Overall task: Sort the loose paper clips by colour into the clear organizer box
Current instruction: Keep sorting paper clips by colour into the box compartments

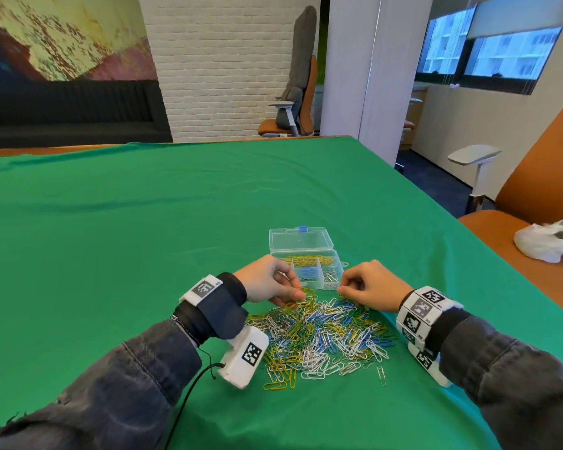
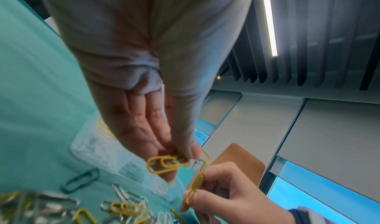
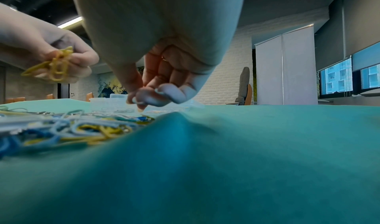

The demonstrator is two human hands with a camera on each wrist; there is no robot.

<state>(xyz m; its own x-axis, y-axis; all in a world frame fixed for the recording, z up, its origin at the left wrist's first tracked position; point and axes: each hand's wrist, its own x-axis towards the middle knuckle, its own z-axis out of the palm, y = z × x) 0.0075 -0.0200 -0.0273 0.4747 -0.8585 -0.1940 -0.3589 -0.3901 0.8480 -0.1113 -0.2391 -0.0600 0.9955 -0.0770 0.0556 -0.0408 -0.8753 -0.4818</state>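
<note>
A heap of loose paper clips (image 1: pixel 319 332) in yellow, blue, green, silver and white lies on the green cloth, just in front of the clear organizer box (image 1: pixel 338 271). The box lid (image 1: pixel 296 240) lies open behind it. Yellow clips (image 1: pixel 309 259) fill the back compartment, blue ones (image 1: pixel 307 272) a front one, silver ones (image 1: pixel 330 275) the right one. My left hand (image 1: pixel 298 292) pinches several yellow clips (image 2: pixel 162 164) above the heap's far edge. My right hand (image 3: pixel 136 104) has curled fingers, its thumb and forefinger tips down at the heap's edge beside the box. Whether they hold a clip is hidden.
The green cloth (image 1: pixel 143 238) covers the table. Its right edge runs close beside my right arm. An orange chair (image 1: pixel 517 228) with a white plastic bag (image 1: pixel 550 241) stands past that edge. A fold of cloth (image 3: pixel 179 118) rises under my right wrist.
</note>
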